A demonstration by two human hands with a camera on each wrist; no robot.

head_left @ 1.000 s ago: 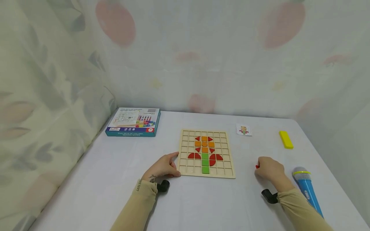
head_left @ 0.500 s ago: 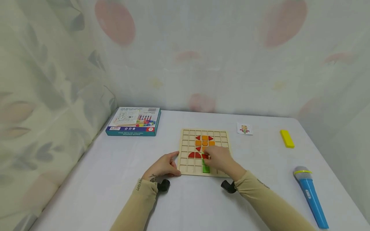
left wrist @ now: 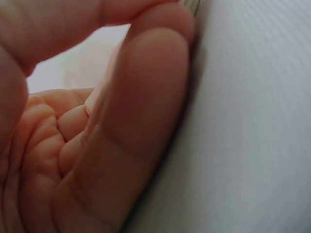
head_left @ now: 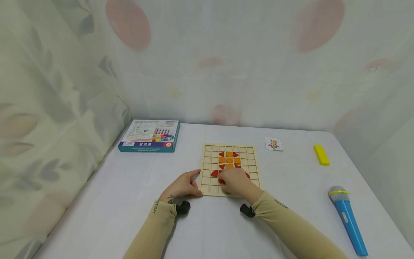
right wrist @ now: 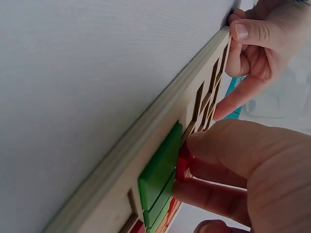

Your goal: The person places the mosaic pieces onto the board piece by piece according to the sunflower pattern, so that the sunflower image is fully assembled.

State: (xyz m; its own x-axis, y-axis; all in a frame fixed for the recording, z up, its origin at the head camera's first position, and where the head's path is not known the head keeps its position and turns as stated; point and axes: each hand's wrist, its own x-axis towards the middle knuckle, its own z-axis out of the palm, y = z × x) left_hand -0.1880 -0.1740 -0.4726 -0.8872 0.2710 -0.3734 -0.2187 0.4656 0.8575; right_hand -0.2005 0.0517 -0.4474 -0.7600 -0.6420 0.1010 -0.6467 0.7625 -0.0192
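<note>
A square wooden grid board (head_left: 206,181) lies on the table with orange, red and green tiles set in its cells. At its left side my left hand (head_left: 182,187) rests, thumb at the near corner and index finger along the edge, as the right wrist view also shows. Over the lower middle of the board, my right hand (head_left: 237,182) pinches a small red tile (right wrist: 182,164) between thumb and fingers, right beside the green tiles (right wrist: 158,172). The red tile's outline is mostly hidden by the fingers. In the head view this hand covers most of the green column.
A small pattern card (head_left: 274,144) lies beyond the board to the right. Farther right are a yellow block (head_left: 321,155) and a blue toy microphone (head_left: 348,219). At the back left is a boxed set (head_left: 148,136). A patterned curtain (head_left: 207,61) hangs behind the table.
My right hand has come left from the table beside the microphone onto the board, carrying the red tile, and has shifted slightly farther left since. My left hand has stayed at the board's edge.
</note>
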